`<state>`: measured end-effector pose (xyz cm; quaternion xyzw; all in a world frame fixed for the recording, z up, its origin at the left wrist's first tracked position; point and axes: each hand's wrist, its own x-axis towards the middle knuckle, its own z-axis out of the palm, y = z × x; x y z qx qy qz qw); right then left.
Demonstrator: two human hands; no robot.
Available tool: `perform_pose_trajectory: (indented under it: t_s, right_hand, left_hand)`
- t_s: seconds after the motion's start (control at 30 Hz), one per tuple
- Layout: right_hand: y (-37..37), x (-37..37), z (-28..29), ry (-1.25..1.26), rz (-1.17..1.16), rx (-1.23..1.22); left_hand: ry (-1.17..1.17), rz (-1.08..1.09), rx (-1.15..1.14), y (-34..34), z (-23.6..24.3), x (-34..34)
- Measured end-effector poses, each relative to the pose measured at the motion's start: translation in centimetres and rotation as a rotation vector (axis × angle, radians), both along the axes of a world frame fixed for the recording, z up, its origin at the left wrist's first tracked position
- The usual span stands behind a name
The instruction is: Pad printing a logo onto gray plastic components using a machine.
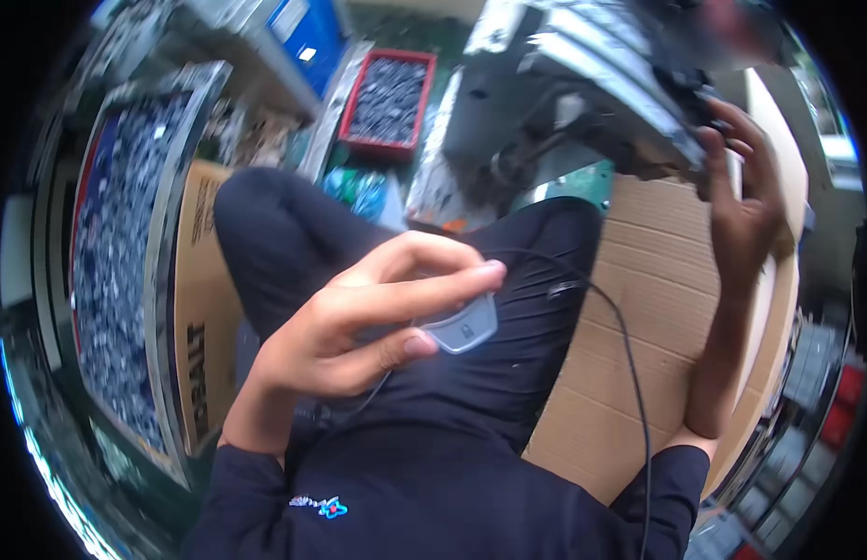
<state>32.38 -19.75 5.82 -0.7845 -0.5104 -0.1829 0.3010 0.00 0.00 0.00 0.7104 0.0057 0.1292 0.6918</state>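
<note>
Above my lap, my left hand (359,313) pinches a small grey plate (466,329) with rounded corners and a little dark mark on its face. The plate's upper part is hidden behind the fingers. At the upper right, my right hand (746,187) is raised against the dark edge of a metal machine (601,93), its fingers bent. What those fingers grip, if anything, is too dark and blurred to make out. A thin black cable (625,345) passes behind my left hand, crosses my thigh and runs down past my right sleeve.
A red bin (344,131) of small grey parts stands beyond my knees. To the left, a large metal-framed tray (162,308) of similar pieces sits beside a cardboard box (198,373). Flattened cardboard (629,308) lies to the right of my legs. A blue box (312,47) is at the back.
</note>
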Motion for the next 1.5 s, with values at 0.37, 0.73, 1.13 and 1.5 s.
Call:
perform_pose_trajectory:
  t_s: [0.37,0.73,1.13,1.5]
  right_hand:
    - [0.4,0.2,-1.7,-0.334,0.001,-0.155]
    - [0.2,0.1,-1.0,-0.303,-0.031,-0.152]
    - [0.5,-0.4,-0.8,-0.084,-0.047,-0.042]
    - [0.1,-0.4,-0.7,-0.067,-0.075,-0.063]
  left_hand:
    - [-0.178,-0.087,-0.208,-0.2,-1.2,-3.6]
    - [-0.179,-0.079,-0.225,0.0,-1.3,-3.6]
    - [-0.167,-0.067,-0.200,-0.1,-0.5,-3.7]
    - [-0.186,-0.065,-0.148,0.1,-0.5,-4.0]
